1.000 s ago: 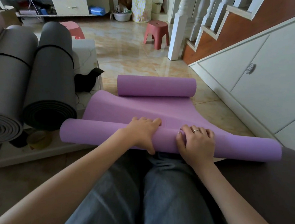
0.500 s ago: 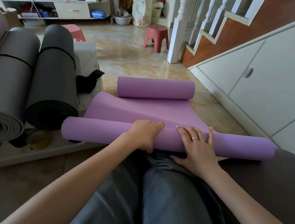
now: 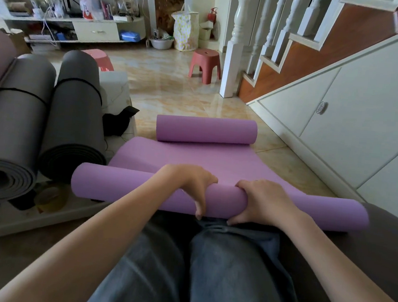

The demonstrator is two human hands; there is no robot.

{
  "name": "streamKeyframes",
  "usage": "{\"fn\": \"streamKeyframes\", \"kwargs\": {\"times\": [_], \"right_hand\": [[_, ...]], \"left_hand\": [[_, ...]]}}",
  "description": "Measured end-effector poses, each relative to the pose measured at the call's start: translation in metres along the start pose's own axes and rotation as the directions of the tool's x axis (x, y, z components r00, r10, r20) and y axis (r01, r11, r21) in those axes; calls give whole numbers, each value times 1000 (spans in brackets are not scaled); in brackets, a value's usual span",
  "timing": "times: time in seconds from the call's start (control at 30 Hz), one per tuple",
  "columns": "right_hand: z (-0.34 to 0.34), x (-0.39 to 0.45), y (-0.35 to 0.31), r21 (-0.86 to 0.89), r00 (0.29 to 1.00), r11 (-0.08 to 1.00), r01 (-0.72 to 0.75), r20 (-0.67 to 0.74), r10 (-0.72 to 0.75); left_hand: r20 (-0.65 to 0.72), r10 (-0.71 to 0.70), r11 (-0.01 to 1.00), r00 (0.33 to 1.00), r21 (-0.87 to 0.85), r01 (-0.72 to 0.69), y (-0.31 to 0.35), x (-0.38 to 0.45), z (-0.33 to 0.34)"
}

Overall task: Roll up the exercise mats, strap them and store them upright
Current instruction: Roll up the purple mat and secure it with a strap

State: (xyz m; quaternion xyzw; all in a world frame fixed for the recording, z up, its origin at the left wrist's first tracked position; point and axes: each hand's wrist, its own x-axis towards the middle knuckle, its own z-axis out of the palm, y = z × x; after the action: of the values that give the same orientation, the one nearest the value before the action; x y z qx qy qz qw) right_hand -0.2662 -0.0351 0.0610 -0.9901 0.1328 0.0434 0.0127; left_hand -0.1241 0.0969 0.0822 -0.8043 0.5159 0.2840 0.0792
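A purple exercise mat (image 3: 228,163) lies on the floor in front of my knees, curled into a roll at both ends. The near roll (image 3: 118,184) rests across my lap. My left hand (image 3: 190,183) and my right hand (image 3: 263,202) grip this near roll side by side at its middle, fingers curled over the top and thumbs underneath. The far roll (image 3: 207,130) lies loose on the tiles. Two grey rolled mats (image 3: 73,115) with black straps around them lie on a low platform to my left.
A red stool (image 3: 204,64) stands on the tiled floor ahead. A white stair post (image 3: 232,57) and cabinet doors (image 3: 339,129) run along the right. A black cloth (image 3: 118,122) lies beside the grey rolls. A cluttered shelf (image 3: 83,30) lines the back wall.
Both hands have gone from lying flat on the near roll to curling around it with thumbs below. The roll has grown thicker and the flat stretch of mat shorter.
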Motion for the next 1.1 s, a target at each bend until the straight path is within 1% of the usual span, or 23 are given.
{"fn": "streamKeyframes", "kwargs": {"times": [0.07,0.17,0.23,0.33,0.4,0.5,0.57,0.7,0.77,0.87,0.97,1.03,1.1], "right_hand": [[-7,-9,0,51,997,999,12,78,-16],[-14,-19,-1,125,973,992,5,229,-34],[-14,-23,-1,163,951,987,-6,307,-45],[-11,-24,-2,241,917,970,-36,394,-64],[-10,-19,0,277,896,960,-47,436,-82],[-8,-11,4,311,868,949,-61,486,-104],[-6,-7,4,317,855,947,-59,505,-116],[-6,2,5,329,821,941,-74,555,-129],[-7,9,7,332,807,939,-88,577,-128],[-3,15,9,327,816,938,-112,569,-101],[-5,7,11,302,870,944,-134,492,-34],[-5,-6,8,176,933,980,-97,358,29],[6,-20,2,0,984,998,-65,163,65]], "left_hand": [[98,4,998,995,-66,2,1,-1,3],[245,29,986,969,-169,13,3,-4,11],[325,56,972,944,-235,23,4,-4,16],[408,65,958,911,-280,57,4,-3,19],[423,51,955,905,-287,80,2,-2,17],[386,-68,969,920,-193,152,-1,-1,15],[362,-118,973,925,-145,181,-2,0,15],[292,-181,977,939,-54,205,-7,-1,9],[285,-171,979,943,-56,194,-8,-1,8],[267,-63,985,962,-137,103,-10,2,16],[207,4,965,978,-257,51,-18,3,24],[152,15,950,988,-310,34,-25,5,24],[98,34,925,995,-379,6,-31,9,24]]}}
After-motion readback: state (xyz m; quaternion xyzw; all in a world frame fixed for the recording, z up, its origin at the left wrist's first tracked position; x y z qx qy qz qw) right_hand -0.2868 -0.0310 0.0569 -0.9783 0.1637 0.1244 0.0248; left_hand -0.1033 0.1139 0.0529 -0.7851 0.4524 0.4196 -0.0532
